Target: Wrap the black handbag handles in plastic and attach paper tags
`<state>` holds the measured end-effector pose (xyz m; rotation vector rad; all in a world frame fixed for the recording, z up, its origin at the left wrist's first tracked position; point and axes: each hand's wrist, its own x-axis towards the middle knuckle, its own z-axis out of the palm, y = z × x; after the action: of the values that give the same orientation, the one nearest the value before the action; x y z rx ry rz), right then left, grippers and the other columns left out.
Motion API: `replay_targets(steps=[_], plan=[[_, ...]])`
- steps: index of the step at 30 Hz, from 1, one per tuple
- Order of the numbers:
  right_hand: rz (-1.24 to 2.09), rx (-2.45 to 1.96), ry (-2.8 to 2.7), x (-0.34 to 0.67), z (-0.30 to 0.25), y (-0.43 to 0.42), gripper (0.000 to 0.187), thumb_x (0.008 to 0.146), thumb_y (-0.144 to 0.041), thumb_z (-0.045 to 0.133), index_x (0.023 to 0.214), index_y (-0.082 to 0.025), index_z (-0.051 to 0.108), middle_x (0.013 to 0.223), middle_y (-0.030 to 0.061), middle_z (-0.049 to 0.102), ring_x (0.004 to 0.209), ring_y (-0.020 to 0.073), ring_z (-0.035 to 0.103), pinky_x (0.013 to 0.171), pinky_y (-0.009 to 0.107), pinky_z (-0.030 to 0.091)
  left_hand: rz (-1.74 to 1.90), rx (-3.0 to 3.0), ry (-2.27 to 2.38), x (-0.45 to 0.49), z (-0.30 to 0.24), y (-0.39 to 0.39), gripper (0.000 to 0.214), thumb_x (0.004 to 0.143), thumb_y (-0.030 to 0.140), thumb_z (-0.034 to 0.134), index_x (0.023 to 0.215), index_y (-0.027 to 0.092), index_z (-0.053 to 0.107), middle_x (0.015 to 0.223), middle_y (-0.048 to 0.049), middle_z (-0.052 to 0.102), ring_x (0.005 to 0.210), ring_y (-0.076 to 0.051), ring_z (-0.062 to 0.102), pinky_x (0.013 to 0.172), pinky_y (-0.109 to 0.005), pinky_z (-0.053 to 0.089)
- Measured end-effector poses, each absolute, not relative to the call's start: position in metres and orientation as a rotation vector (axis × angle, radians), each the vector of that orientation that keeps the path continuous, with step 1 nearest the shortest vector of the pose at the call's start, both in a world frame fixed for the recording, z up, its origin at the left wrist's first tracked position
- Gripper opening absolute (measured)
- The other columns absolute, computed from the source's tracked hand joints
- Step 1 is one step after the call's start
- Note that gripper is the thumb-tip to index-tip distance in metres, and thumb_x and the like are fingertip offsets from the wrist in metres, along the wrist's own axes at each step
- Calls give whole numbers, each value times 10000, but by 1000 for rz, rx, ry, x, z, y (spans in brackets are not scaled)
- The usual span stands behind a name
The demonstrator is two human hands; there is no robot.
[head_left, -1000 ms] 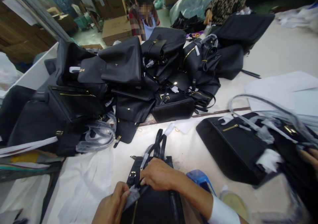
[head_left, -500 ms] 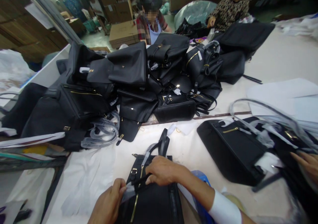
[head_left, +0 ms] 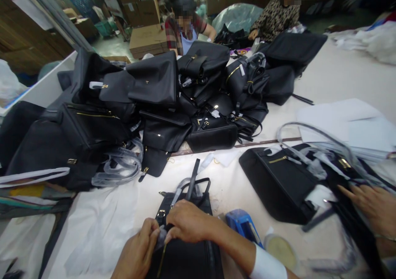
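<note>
A black backpack (head_left: pixel 193 260) with a gold zipper and a gold buckle (head_left: pixel 161 213) lies on the table right in front of me. My left hand (head_left: pixel 139 244) is closed, thumb and fingers pinching a bit of clear plastic wrap (head_left: pixel 161 238) at the bag's left side. Over the bag's upper part, my right hand (head_left: pixel 187 222) is closed on a black strap, mostly hidden under its fingers, close to the left fingertips. Beyond the hands, the bag's handle loop (head_left: pixel 204 184) and a loose strap end stick up.
Many black bags (head_left: pixel 154 79) are heaped across the table. At right, a co-worker's hand (head_left: pixel 371 209) touches another black bag (head_left: pixel 275 184). A blue tool (head_left: pixel 243 223) and a round tape roll (head_left: pixel 280 250) lie near my right forearm. White paper sheets (head_left: pixel 343 120) lie beyond. Two people sit opposite.
Both hands have drawn closer together, the right one moving left and down along the strap. The bag's upper strap has shifted. The co-worker's hand reaches further into view.
</note>
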<state>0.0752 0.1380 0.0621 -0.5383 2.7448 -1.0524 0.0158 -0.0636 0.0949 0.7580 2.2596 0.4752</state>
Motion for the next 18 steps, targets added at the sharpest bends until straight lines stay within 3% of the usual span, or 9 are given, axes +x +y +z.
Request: replay_targets(steps=[4, 7, 13, 18], plan=[[-1118, -530, 2679, 76, 52, 140, 389, 859, -544, 524, 870, -172, 640, 882, 64, 706, 881, 214, 621, 834, 331, 378, 436, 772, 2236, 14, 91, -62, 186, 981, 308, 212, 908, 260, 376, 712, 18, 585, 641, -182, 608, 598, -262, 357], [-1154, -513, 2593, 79, 46, 157, 330, 838, -511, 575, 942, -202, 629, 918, 37, 713, 902, 217, 631, 913, 381, 347, 411, 758, 2250, 12, 90, -63, 208, 982, 299, 190, 921, 256, 385, 695, 19, 585, 626, -186, 602, 587, -262, 359], [-1021, -450, 2699, 80, 50, 167, 182, 811, -352, 632, 831, -171, 628, 854, 52, 702, 834, 201, 629, 733, 286, 393, 466, 756, 2269, 12, 88, -60, 201, 983, 324, 208, 900, 258, 378, 704, 23, 582, 645, -180, 608, 596, -258, 378], [-922, -395, 2744, 84, 60, 152, 199, 833, -335, 567, 815, -148, 631, 852, 96, 699, 806, 228, 634, 722, 321, 406, 410, 821, 2288, 14, 89, -56, 188, 984, 302, 222, 900, 253, 383, 705, 15, 596, 662, -182, 621, 581, -262, 378]])
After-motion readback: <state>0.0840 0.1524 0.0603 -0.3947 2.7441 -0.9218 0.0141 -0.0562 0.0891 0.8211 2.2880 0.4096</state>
